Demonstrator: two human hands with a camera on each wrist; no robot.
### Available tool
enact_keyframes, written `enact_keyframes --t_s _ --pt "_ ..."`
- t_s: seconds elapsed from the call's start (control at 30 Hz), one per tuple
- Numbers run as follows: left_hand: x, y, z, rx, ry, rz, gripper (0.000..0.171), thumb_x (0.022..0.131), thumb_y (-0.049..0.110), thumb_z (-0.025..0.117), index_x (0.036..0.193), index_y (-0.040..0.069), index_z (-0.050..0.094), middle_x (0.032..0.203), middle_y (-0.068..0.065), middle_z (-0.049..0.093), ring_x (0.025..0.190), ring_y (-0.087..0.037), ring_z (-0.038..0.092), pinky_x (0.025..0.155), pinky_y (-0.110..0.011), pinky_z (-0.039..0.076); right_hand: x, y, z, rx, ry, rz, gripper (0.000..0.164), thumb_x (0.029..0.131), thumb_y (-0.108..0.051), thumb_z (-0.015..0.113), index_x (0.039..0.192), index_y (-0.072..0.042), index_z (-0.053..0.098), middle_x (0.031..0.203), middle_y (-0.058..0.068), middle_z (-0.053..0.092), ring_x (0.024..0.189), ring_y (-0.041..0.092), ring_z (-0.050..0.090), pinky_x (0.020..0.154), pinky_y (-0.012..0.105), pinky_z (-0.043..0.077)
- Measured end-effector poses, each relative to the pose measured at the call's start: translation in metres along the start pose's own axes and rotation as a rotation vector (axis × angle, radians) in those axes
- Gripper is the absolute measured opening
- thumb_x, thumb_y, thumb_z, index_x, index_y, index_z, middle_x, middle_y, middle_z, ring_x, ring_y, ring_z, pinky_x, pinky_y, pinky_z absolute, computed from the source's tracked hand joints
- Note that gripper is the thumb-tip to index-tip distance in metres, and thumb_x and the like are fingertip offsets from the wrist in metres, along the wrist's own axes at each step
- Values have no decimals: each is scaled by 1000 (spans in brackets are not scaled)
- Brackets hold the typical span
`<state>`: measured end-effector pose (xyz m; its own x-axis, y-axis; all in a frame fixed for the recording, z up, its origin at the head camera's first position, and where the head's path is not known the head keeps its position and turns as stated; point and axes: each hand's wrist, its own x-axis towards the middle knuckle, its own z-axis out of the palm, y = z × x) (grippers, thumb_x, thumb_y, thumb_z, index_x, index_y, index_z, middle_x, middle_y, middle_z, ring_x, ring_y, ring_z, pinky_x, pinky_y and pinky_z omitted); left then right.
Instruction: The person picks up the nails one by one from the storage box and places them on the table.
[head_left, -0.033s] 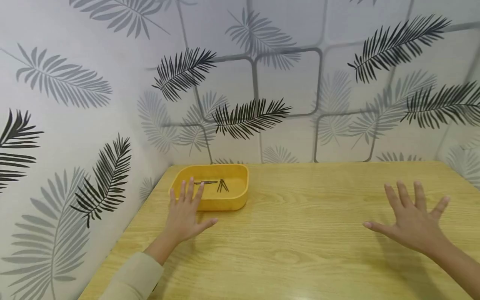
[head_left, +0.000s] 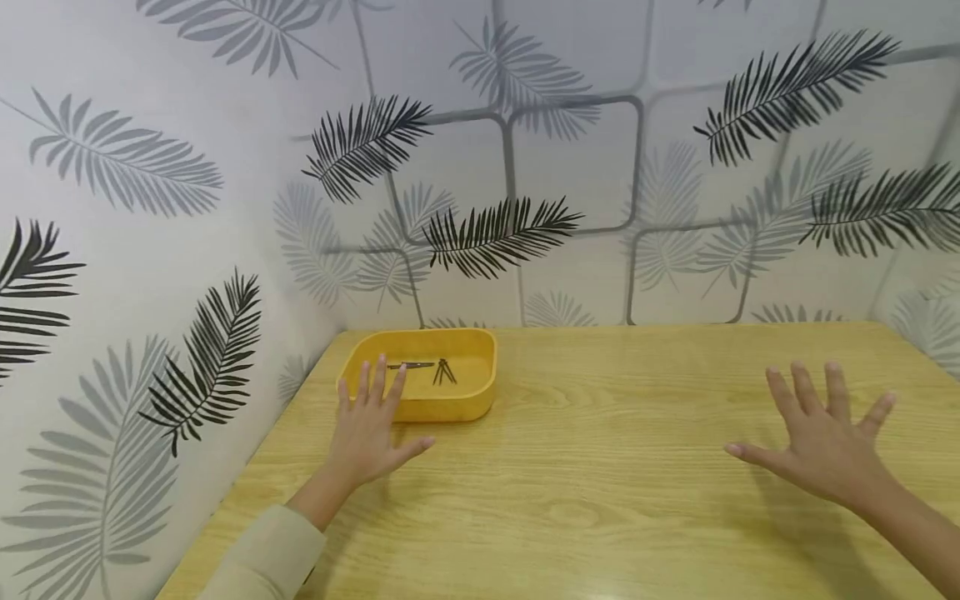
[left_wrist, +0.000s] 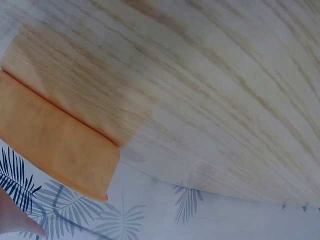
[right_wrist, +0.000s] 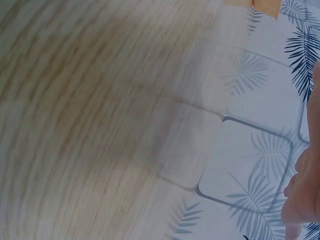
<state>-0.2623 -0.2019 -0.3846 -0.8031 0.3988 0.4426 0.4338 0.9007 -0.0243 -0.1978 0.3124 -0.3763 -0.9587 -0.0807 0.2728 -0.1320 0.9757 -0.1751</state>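
A yellow rectangular tray (head_left: 450, 408) with rounded corners stands at the back left of the table. Inside it lie several thin dark metal pieces (head_left: 445, 372) and a longer slim dark piece (head_left: 417, 365), too small to name. My left hand (head_left: 365, 442), fingers spread, hovers before the tray and overlaps its front left side in the head view. Over the right part of the table, my right hand (head_left: 832, 450) is held with all fingers spread and nothing in it. The left wrist view shows the tray's outer wall (left_wrist: 60, 135).
The light wood-grain table (head_left: 585, 483) reaches back to a wall (head_left: 570, 283) papered with leaf patterns. A second papered wall (head_left: 112, 275) runs along the table's left edge. A pale sleeve (head_left: 266, 554) covers the left forearm.
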Motion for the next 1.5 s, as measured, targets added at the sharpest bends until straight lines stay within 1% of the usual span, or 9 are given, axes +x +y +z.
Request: enact_keyframes --t_s 0.07,0.27,0.5,0.67,0.87,1.0,1.1,1.23,1.5 --pt "0 0 0 -1 1 1 108 73 87 7 151 12 9 155 -23 3 141 -45 4 105 -71 7 0 0 1 -1 0 -3 110 77 -66 57 147 3 6 146 38 4 132 48 -30 84 70 -33" --pt "-1 1 2 -5 4 9 105 71 88 5 151 19 1 155 -22 3 141 -44 2 105 -72 4 -4 -2 4 -4 8 -10 113 75 -67 59 148 -1 3 148 36 3 132 46 -30 85 68 -34" --pt "0 2 3 40 33 29 106 69 89 2 151 22 -2 155 -21 4 142 -43 5 103 -73 8 -6 -4 6 -8 12 -9 116 73 -68 60 149 -7 -4 150 32 -5 132 49 -28 86 71 -31" --pt "1 2 1 37 -5 19 106 67 90 1 150 24 -8 155 -21 3 142 -44 3 103 -73 6 -6 -7 6 -1 21 -22 117 72 -67 61 149 -7 -4 150 31 -6 132 48 -28 87 71 -30" --pt "-1 1 0 31 -55 11 109 66 90 1 150 22 -6 155 -21 -1 142 -44 0 105 -72 3 -4 -15 6 13 21 -41 116 72 -67 62 149 -2 2 150 32 -2 133 49 -25 87 71 -30" --pt "-2 0 -1 28 -68 5 112 67 90 1 151 17 0 155 -22 0 141 -44 1 106 -71 3 -1 -21 5 29 17 -49 116 73 -66 62 149 -3 1 150 33 -1 134 48 -25 87 72 -29" --pt "-2 -1 -2 31 -69 -2 115 66 90 1 151 13 8 154 -23 3 141 -45 3 107 -70 4 1 -26 4 39 18 -51 116 73 -67 61 149 -3 1 150 33 1 134 47 -24 88 74 -26" --pt "-2 -3 -2 34 -87 -16 118 66 91 2 150 9 13 154 -23 4 141 -45 3 107 -69 5 3 -33 4 43 4 -52 116 74 -67 60 149 -3 -1 151 32 -1 135 46 -25 89 75 -23" --pt "-3 -6 -4 14 -107 -31 114 70 90 13 150 8 13 155 -23 2 141 -44 2 109 -67 4 8 -50 6 44 -24 -54 117 74 -70 57 149 -2 -1 151 32 -1 136 47 -21 90 76 -22"
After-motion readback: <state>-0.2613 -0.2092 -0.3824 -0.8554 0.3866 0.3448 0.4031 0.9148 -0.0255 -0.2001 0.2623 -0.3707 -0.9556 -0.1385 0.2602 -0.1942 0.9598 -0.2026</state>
